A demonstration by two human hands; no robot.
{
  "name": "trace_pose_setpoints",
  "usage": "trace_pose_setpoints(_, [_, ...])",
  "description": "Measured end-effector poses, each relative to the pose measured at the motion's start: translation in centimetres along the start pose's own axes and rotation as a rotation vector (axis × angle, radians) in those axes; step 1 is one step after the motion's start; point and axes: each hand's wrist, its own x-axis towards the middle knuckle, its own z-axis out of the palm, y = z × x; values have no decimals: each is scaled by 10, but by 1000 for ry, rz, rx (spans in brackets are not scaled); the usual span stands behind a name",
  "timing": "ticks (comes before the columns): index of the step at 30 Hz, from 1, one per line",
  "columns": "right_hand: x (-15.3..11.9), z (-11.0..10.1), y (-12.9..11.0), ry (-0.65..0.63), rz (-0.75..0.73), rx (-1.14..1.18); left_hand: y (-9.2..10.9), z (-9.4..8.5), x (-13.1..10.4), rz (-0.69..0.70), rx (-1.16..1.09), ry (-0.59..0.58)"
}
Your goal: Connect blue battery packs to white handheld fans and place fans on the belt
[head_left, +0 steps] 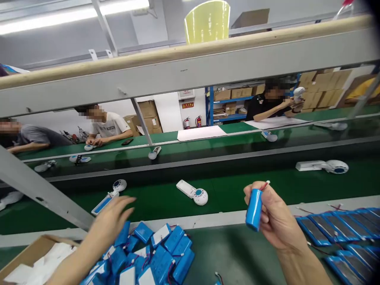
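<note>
My right hand grips a blue battery pack between thumb and fingers. A white connector on short red wires sticks out at its top. My left hand is stretched out with fingers apart, slightly blurred, at the near edge of the green conveyor belt. Just beyond it lies a white handheld device with a blue battery in its open handle; whether the hand touches it I cannot tell. Below the left hand is a heap of blue battery packs. Another white device lies on the belt between my hands.
Rows of flat blue packs lie at right. A cardboard box with white papers stands at lower left. A slanted metal post and a long overhead beam cross the view. Several people sit beyond the belts; one holds a white device.
</note>
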Motion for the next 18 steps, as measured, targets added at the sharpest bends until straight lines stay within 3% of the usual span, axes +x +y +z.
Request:
trace_pose_setpoints(4, [-4,7,1,7,27,-114,63,56,71,260,-163,-443])
trace_pose_setpoints(6, [-7,9,-2,9,34,-134,86,83,106,316,-176,-570])
trace_pose_setpoints(10, [-11,8,-8,15,60,-133,94,117,158,317,-173,-794])
trace_pose_setpoints(14, [-7,2,-11,35,71,-104,85,121,173,241,-200,-952])
trace_pose_setpoints(18, [-3,-2,-9,14,94,-136,86,120,159,156,-313,-1015])
